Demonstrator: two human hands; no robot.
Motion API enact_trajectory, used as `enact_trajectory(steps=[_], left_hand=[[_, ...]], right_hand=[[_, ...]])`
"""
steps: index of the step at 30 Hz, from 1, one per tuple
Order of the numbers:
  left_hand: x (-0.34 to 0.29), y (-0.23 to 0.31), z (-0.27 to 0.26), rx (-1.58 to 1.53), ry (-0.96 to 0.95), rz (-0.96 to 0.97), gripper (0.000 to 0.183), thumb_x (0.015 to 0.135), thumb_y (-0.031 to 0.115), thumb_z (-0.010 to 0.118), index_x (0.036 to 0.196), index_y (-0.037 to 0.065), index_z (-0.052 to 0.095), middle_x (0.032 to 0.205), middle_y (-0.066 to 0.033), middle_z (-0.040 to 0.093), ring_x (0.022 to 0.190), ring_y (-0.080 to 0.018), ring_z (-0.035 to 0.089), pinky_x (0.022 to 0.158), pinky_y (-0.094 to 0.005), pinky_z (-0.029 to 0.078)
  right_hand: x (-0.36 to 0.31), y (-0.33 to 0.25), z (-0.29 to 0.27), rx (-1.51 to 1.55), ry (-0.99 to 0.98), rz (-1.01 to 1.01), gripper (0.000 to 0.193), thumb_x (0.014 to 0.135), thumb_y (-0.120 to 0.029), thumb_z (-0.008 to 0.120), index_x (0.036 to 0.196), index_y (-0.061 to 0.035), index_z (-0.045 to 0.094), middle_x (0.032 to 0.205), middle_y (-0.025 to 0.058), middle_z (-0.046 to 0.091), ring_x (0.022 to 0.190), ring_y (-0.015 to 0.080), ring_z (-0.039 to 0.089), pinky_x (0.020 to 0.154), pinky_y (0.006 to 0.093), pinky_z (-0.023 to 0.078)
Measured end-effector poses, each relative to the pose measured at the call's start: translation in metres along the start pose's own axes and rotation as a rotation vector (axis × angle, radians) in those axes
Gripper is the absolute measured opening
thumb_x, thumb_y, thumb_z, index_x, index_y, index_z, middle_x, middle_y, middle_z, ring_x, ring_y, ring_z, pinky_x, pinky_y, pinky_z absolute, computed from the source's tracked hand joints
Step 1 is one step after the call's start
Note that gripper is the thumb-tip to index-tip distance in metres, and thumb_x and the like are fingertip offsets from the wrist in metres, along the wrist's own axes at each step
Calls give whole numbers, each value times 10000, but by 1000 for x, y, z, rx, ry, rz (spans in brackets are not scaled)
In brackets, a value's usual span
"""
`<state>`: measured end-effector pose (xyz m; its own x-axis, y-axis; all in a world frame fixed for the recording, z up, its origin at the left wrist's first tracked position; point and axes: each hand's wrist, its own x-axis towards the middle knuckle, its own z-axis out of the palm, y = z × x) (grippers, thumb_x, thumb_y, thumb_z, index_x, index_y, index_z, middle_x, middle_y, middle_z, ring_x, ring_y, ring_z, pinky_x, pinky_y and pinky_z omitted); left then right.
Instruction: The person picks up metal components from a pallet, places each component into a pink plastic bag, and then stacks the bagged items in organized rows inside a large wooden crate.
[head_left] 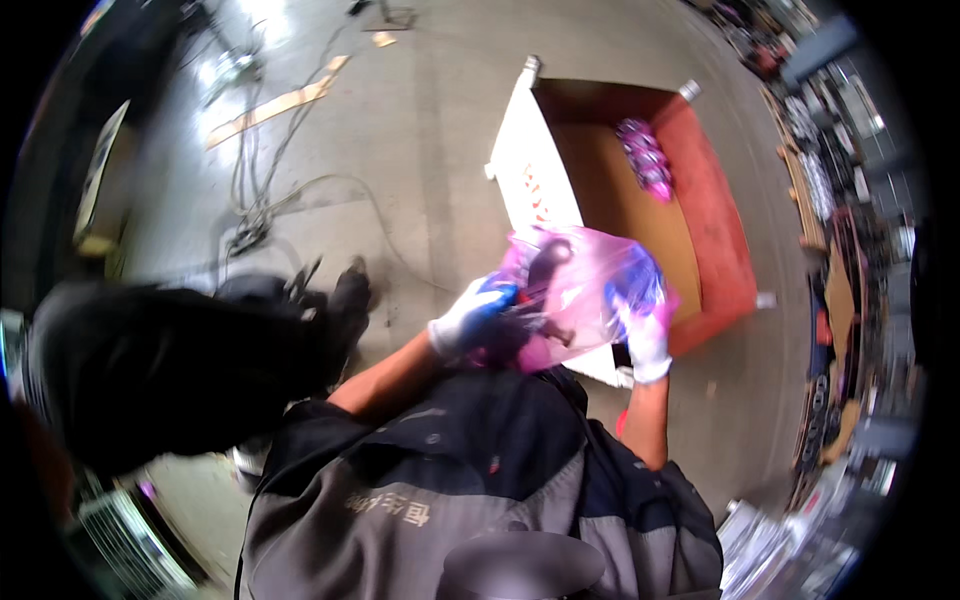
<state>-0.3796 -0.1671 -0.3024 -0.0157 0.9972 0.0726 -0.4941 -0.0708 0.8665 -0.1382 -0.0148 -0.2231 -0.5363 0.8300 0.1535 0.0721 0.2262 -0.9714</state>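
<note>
Pink, see-through plastic makes the bag (590, 285) which I watch at the middle of the frame, in front of the lower left part of a box. The film looks thin and soft, and I suppose it slides easily under a smooth glove and may tear if one pulls at a single point. Some dark shapes (548, 262) show through it; I cannot tell what they are, but they look stiff, so the weight probably hangs unevenly. I judge it is better to hold a gathered fold at each side, or to support from below, than to pinch one thin layer.

The left hand (465, 315), in a white and blue glove, grips the left side of the bag with bent fingers. The right hand (645, 325) is at the right side, its fingers partly covered by the film, so I cannot tell how firmly it closes.

Behind is the box (715, 215), red on its inner walls, with a pink-wrapped bundle (645, 160) lying inside. Farther out, cables (255, 215) lie on the floor at upper left, and metal parts (815, 160) line the right edge.
</note>
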Motion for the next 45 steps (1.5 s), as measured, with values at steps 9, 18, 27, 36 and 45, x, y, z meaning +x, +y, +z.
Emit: enact_trajectory(steps=[9, 18, 27, 36, 45], left_hand=[[17, 0, 14, -655, 282, -362, 449, 998, 292, 569, 1312, -28, 557, 1226, -152, 653, 1103, -287, 629, 979, -415, 493], [64, 21, 19, -766, 176, -295, 558, 1028, 376, 462, 1387, -50, 470, 1281, -230, 610, 1121, -362, 634, 972, -429, 527], [98, 30, 24, -729, 141, -272, 646, 972, 544, 484, 1389, 51, 514, 1258, -153, 639, 1109, -316, 627, 980, -461, 488], [104, 21, -1, -680, -165, -302, 642, 960, 540, 476, 1408, 81, 504, 1336, -133, 606, 1191, -322, 586, 1055, -481, 438], [94, 8, 6, -809, 146, -390, 593, 990, 487, 454, 1355, 26, 532, 1197, -150, 659, 1039, -291, 650, 946, -420, 511]], right_hand=[[-43, -13, -46, 319, 309, 190, 534, 879, 93, 639, 1387, 1, 502, 1319, 78, 575, 1144, 154, 597, 986, 291, 499], [-98, 21, -69, 350, 415, 140, 510, 949, 38, 528, 1450, 19, 431, 1413, 87, 528, 1252, 158, 537, 1095, 319, 421], [-106, 65, 23, 689, 179, 295, 759, 991, -326, 614, 1589, -159, 177, 1501, 102, 375, 1251, 159, 494, 1001, 284, 435], [-97, -5, -60, 1086, 373, -44, 576, 983, -177, 555, 1501, -6, 368, 686, -24, 440, 617, 133, 476, 702, 313, 477], [-122, -35, -71, 50, 750, -16, 608, 877, -54, 691, 1435, -4, 455, 1334, 116, 573, 1189, 227, 585, 1027, 344, 473]])
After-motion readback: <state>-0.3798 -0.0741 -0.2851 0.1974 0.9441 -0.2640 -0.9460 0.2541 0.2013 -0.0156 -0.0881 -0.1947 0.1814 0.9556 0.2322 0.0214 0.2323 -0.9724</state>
